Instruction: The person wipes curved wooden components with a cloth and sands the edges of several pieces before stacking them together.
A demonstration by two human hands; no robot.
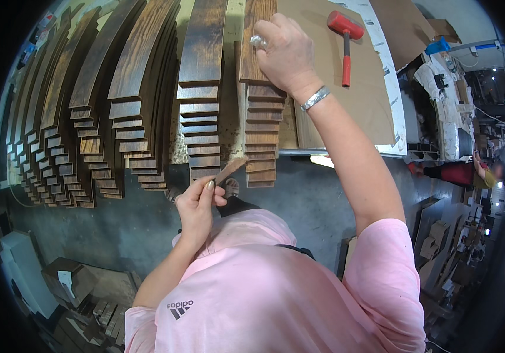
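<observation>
My left hand (196,200) is closed on a thin flat brown strip (230,170), held between thumb and fingers. It points up and to the right, towards the near ends of a stack of planks (261,126). My right hand (287,53) is closed over the top plank (257,65) of that same stack. A small crumpled, shiny whitish wad (258,41) sticks out from its fingers; its exact kind does not show. Left of this stack stands another stack of glossy dark-brown planks (200,53), its near ends stepped.
More stepped plank stacks (140,65) fill the table's left side. A red mallet (346,47) lies on a cardboard sheet (358,112) at right. Beyond, a cluttered workbench (440,106) stands near a person in red and yellow (470,173). Cartons (70,282) sit at lower left.
</observation>
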